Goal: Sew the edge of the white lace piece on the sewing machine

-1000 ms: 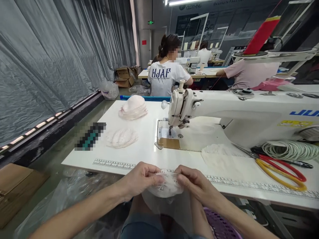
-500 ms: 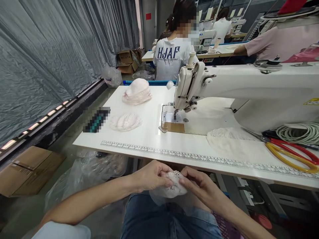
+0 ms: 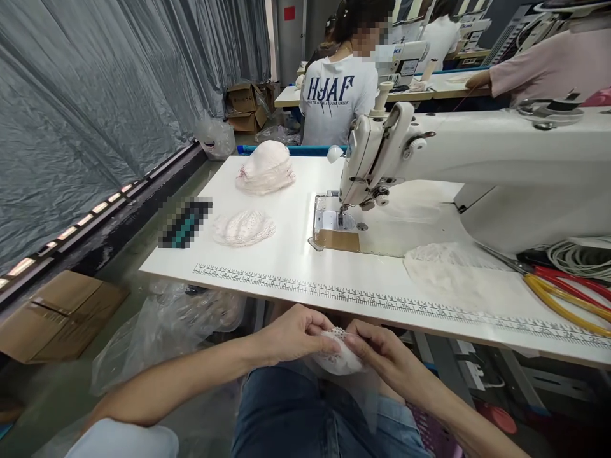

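Over my lap, below the table's front edge, my left hand (image 3: 291, 334) and my right hand (image 3: 382, 355) pinch a small white lace fabric piece (image 3: 340, 356) between their fingertips. The piece is cup-shaped with dotted trim along its top edge. In front of me stands a white sewing machine (image 3: 429, 165) on a white table (image 3: 296, 270) with a printed ruler along its front. A flat lace piece (image 3: 244, 228) and a stack of similar pale pieces (image 3: 266, 168) lie on the table's left part. Another lace piece (image 3: 442, 267) lies right of the needle.
Red and yellow scissors (image 3: 568, 289) and a coil of cord (image 3: 580, 257) lie at the table's right. A purple basket (image 3: 432, 436) sits by my right leg, plastic bags (image 3: 167, 324) and a cardboard box (image 3: 57, 315) on the floor to the left. Other people sew at tables behind.
The view has tilted down, so the table sits higher in the frame and my hands are now below its edge over my lap. Both hands keep hold of the lace piece.
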Motion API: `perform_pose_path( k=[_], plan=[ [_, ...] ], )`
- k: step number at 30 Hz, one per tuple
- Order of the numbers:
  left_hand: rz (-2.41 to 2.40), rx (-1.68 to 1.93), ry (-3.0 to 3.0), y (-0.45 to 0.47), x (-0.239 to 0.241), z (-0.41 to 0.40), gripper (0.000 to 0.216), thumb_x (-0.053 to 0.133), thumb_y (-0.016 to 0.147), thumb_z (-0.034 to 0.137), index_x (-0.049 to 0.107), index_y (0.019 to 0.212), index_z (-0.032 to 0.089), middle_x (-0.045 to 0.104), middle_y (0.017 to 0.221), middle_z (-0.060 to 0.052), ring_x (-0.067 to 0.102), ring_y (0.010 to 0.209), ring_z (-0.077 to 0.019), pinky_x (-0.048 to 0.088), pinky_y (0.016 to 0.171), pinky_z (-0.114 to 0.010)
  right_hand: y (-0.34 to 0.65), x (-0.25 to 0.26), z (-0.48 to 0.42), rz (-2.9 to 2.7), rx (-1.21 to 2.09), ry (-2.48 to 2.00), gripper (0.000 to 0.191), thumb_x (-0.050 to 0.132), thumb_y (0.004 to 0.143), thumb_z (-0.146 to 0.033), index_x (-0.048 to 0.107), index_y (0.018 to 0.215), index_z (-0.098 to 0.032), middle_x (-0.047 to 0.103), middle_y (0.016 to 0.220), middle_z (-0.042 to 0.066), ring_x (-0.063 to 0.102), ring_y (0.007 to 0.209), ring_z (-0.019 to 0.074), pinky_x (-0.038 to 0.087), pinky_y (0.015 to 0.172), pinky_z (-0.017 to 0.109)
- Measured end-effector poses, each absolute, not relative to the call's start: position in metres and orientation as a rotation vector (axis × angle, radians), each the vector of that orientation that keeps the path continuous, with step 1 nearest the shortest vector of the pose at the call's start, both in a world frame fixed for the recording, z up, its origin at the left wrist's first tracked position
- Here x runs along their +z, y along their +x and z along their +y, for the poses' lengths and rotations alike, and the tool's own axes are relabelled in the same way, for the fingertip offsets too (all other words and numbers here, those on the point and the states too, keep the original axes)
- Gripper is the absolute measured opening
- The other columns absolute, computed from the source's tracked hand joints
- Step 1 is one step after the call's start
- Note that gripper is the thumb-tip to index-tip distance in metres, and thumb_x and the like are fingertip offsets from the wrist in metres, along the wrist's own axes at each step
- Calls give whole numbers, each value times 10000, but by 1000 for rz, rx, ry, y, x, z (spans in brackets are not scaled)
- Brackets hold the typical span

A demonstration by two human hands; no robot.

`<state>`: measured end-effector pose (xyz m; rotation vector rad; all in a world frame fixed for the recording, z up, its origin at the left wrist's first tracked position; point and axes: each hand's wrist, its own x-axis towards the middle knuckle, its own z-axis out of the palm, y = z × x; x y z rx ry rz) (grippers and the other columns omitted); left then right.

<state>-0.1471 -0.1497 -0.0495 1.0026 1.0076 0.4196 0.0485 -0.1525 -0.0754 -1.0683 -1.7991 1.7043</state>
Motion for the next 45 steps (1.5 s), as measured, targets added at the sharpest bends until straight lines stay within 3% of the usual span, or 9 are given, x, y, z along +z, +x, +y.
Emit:
perform_pose_path(
  k=[5, 10, 17, 24, 28, 35, 39, 45],
  plan=[
    [987, 439, 944, -147, -55, -150, 396, 723, 643, 466, 669, 757, 90, 617, 666, -30, 524, 620, -113, 409, 658, -249, 52, -71, -152, -1656, 1909, -997, 471, 417, 860, -600, 417, 644, -181, 318, 597, -48, 277, 537, 91, 237, 492, 229],
    [1035, 415, 901, -158, -62, -150, 381, 726, 654, 461, 667, 779, 106, 615, 660, -12, 512, 612, -103, 380, 624, -226, 60, -72, -152, -1695, 2016, -914, 370, 623, 764, -526, 532, 756, -167, 456, 679, -22, 375, 611, 103, 292, 533, 220],
    [1047, 376, 847, -160, -61, -149, 387, 761, 607, 458, 644, 710, 103, 595, 637, 2, 499, 620, -93, 373, 640, -214, 72, -80, -150, -1747, 2061, -857, 350, 499, 871, -477, 573, 770, -150, 461, 695, -10, 394, 617, 104, 310, 552, 228],
    [1056, 420, 886, -157, -65, -151, 393, 693, 690, 488, 620, 730, 104, 564, 627, 6, 465, 587, -83, 345, 578, -200, 69, -83, -157, -1800, 1836, -1013, 264, 635, 787, -436, 576, 806, -179, 482, 687, -24, 400, 608, 106, 307, 528, 211],
    [1076, 444, 873, -157, -64, -154, 398, 688, 692, 498, 619, 739, 108, 586, 664, -5, 495, 618, -93, 373, 613, -207, 67, -87, -157, -1765, 1785, -1016, 334, 540, 849, -463, 552, 699, -165, 426, 596, -32, 351, 534, 89, 259, 477, 214],
    [1020, 418, 814, -154, -69, -158, 357, 765, 630, 410, 675, 799, 108, 651, 722, -33, 559, 661, -115, 419, 670, -228, 63, -90, -157, -1651, 1948, -931, 393, 515, 850, -502, 544, 677, -151, 434, 590, -29, 357, 524, 82, 258, 477, 218],
    [1057, 410, 756, -151, -75, -158, 310, 812, 572, 338, 708, 731, 94, 666, 668, -40, 555, 596, -107, 421, 628, -226, 64, -95, -156, -1499, 2126, -867, 376, 581, 815, -482, 561, 676, -133, 443, 582, -38, 349, 527, 72, 256, 493, 213],
    [957, 429, 668, -154, -77, -157, 336, 847, 495, 351, 689, 646, 96, 654, 611, -18, 550, 591, -89, 417, 624, -198, 78, -103, -148, -1336, 2368, -755, 330, 720, 699, -439, 651, 715, -117, 589, 664, 6, 498, 611, 102, 382, 586, 231]
  ],
)
